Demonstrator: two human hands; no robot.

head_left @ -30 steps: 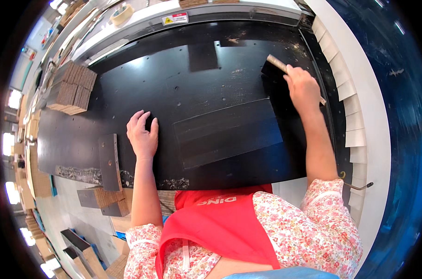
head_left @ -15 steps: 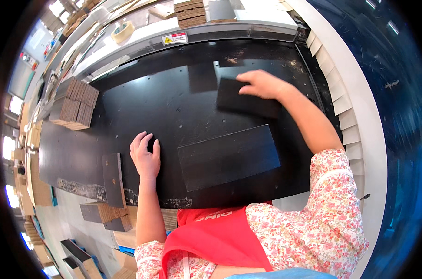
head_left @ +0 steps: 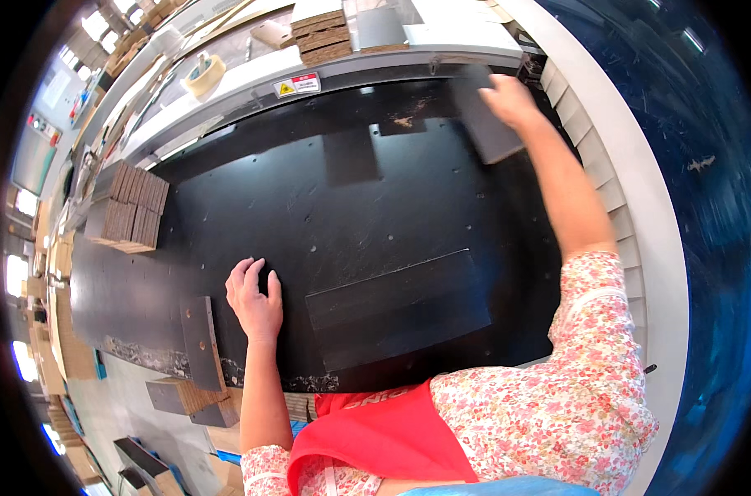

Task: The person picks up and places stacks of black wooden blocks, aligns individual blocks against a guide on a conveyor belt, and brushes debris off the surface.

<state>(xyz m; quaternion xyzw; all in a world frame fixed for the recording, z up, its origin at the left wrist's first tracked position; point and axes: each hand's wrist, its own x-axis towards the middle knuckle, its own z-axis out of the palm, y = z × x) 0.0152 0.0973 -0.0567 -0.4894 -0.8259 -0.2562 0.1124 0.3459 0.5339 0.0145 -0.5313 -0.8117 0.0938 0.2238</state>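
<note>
Head view: left hand (head_left: 255, 304) flat, fingers spread, empty, on black bench (head_left: 293, 215). Right hand (head_left: 512, 101) gripping dark panel (head_left: 487, 124) at bench's far right corner. Large dark board (head_left: 398, 307) near front edge; stacked cardboard pieces (head_left: 127, 207) far left.

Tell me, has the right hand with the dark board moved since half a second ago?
Yes. The right hand carried the dark board away from the large panel toward the table's far right corner.

Matt black worktable (head_left: 326, 223), dusted with pale wood chips; dark, matt board (head_left: 487, 124) gripped by right hand (head_left: 508, 99); corrugated brown cardboard stack (head_left: 127, 207); floral cloth sleeve (head_left: 557, 397).
</note>
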